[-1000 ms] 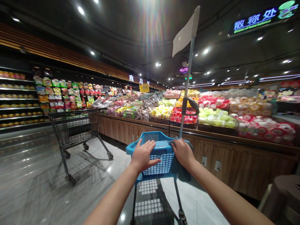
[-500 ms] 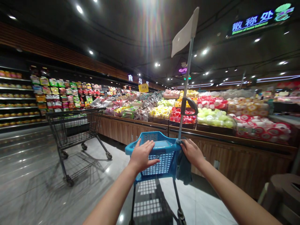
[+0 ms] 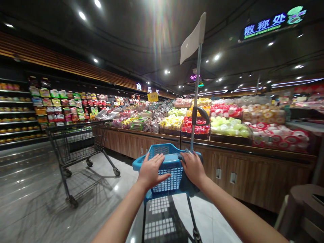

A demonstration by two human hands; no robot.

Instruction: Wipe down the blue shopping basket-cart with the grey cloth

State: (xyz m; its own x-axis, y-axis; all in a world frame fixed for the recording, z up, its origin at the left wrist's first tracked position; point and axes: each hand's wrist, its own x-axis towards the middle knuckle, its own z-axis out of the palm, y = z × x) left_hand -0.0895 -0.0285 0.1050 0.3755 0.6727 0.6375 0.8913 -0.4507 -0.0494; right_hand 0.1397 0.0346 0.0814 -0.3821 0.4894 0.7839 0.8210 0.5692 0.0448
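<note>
A small blue plastic shopping cart (image 3: 171,180) stands in front of me, with a tall grey pole (image 3: 196,91) rising at its right side and a pale flag (image 3: 193,42) on top. On the left part of its handle rests my left hand (image 3: 152,170), palm down, fingers stretched and thumb apart. My right hand (image 3: 194,166) presses a dark blue-grey cloth (image 3: 186,184) against the right part of the handle, fingers bent over it. Part of the cloth hangs below that hand. A dark looped grip (image 3: 201,116) sits midway up the pole.
To the left stands a black wire cart (image 3: 81,145) on wheels. Ahead runs a wood-panelled counter (image 3: 162,145) heaped with wrapped goods in bins. A brown bin-like object (image 3: 303,199) is at the lower right. Stocked shelves (image 3: 17,114) line the left wall.
My right hand has moved left along the handle, drawing the cloth with it toward the middle. My left hand stays on the handle. The view has shifted slightly.
</note>
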